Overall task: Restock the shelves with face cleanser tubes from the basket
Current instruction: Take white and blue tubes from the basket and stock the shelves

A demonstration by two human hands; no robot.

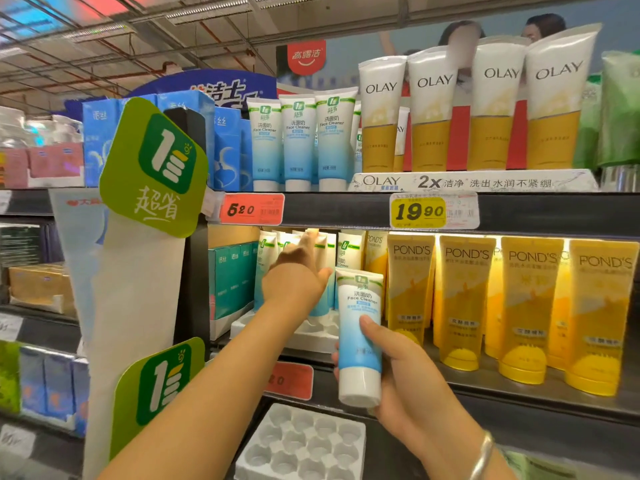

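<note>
Right hand grips tube upright, cap down; L hand, fingers straight, parts shelf tubes — I'd slot it up-left, w/ gap nearest.

Head view; faces shelves closely.

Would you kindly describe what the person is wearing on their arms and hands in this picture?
Both forearms are bare, with no sleeves in view and no gloves. The left hand shows no ring or watch on its visible side. By the right hand, a slim silver-coloured bangle circles the wrist. No other jewellery or markings can be made out.
</note>
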